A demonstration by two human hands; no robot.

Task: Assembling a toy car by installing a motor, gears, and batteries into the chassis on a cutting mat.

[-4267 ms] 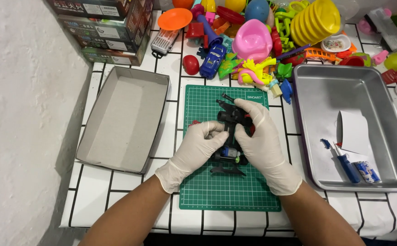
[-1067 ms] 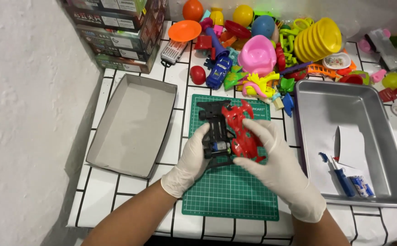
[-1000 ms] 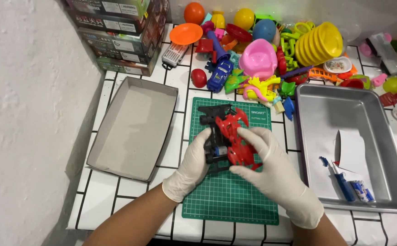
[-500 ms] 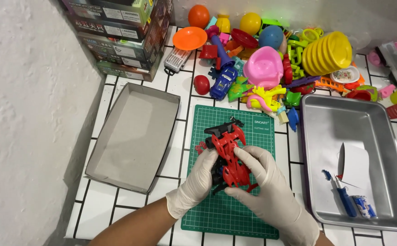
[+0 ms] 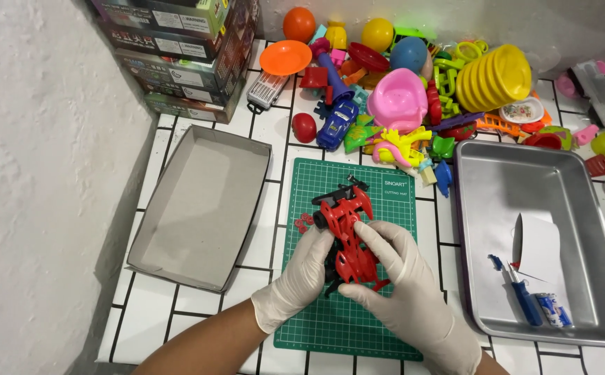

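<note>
A red toy race car (image 5: 347, 236) with a black chassis lies over the green cutting mat (image 5: 386, 326), its nose pointing away from me. My left hand (image 5: 301, 281), in a white glove, grips its left side. My right hand (image 5: 403, 292), gloved too, holds the rear and right side, fingers curled over the red body shell. A few small red parts (image 5: 303, 223) lie on the mat just left of the car.
An empty grey cardboard tray (image 5: 201, 205) sits to the left. A metal tray (image 5: 542, 243) on the right holds a blue screwdriver (image 5: 525, 298), a white paper and small batteries. A pile of colourful plastic toys (image 5: 413, 90) fills the back; stacked boxes (image 5: 177, 48) stand at back left.
The car showed mostly its black underside earlier; now the red body shell faces up on the chassis. Both hands have kept hold of it and shifted slightly toward me.
</note>
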